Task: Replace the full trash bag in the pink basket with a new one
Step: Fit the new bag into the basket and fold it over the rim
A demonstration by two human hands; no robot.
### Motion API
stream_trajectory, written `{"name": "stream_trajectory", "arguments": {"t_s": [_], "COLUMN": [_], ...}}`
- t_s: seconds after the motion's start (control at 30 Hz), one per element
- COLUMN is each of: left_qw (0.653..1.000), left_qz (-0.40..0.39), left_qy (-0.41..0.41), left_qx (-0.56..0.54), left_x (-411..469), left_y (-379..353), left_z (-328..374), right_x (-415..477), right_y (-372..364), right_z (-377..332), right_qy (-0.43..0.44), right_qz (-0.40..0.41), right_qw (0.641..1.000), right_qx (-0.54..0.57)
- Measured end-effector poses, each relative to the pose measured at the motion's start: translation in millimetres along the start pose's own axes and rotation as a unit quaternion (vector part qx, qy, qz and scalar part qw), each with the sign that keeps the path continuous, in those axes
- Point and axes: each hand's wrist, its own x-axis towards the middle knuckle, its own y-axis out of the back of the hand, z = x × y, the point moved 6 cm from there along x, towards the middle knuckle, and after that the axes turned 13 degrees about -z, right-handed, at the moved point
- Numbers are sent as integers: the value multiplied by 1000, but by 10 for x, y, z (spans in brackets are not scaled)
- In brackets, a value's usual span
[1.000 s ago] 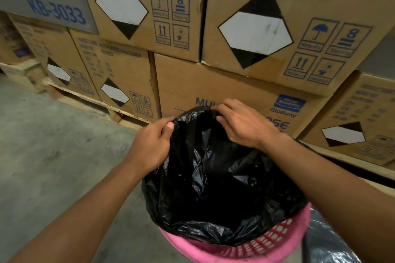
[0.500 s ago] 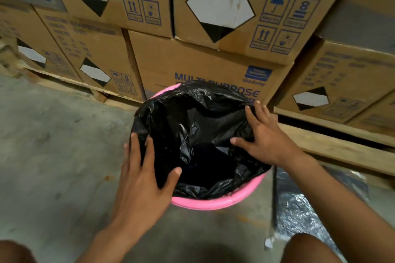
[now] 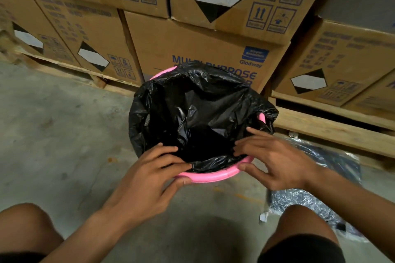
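Note:
The pink basket [image 3: 210, 177] stands on the concrete floor in front of me. A black trash bag [image 3: 192, 113] lines it, its mouth draped over the left and far rim, while the near rim shows bare pink. My left hand [image 3: 147, 179] rests on the near-left rim and pinches the bag's edge between thumb and fingers. My right hand [image 3: 275, 162] is at the near-right rim, fingers spread on the bag's edge, thumb under the rim.
Stacked cardboard boxes [image 3: 192, 49] on wooden pallets [image 3: 333, 128] stand right behind the basket. A shiny dark plastic bag [image 3: 316, 198] lies on the floor to the right. My knees [image 3: 299, 230] frame the bottom of the view.
Both hands have moved from the basket's sides to its near rim. The bag, held up above the basket a second ago, now sits down inside it.

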Motion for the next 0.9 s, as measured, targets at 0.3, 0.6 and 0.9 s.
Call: {"name": "stream_trajectory", "arguments": {"t_s": [0.3, 0.6, 0.9], "left_qw": [999, 994, 976], "left_qz": [25, 91, 53], "left_qy": [-6, -27, -133], "left_qx": [-32, -61, 162], "left_x": [1, -82, -197], "left_y": [76, 61, -42], "left_z": [-15, 57, 188], "right_x": [-17, -82, -191], "right_y": [48, 45, -3], "right_z": [84, 29, -27], "right_qy": [3, 32, 52], "right_qz": [-10, 23, 31], "right_qw": [992, 990, 997], "right_qx": [125, 136, 56]}}
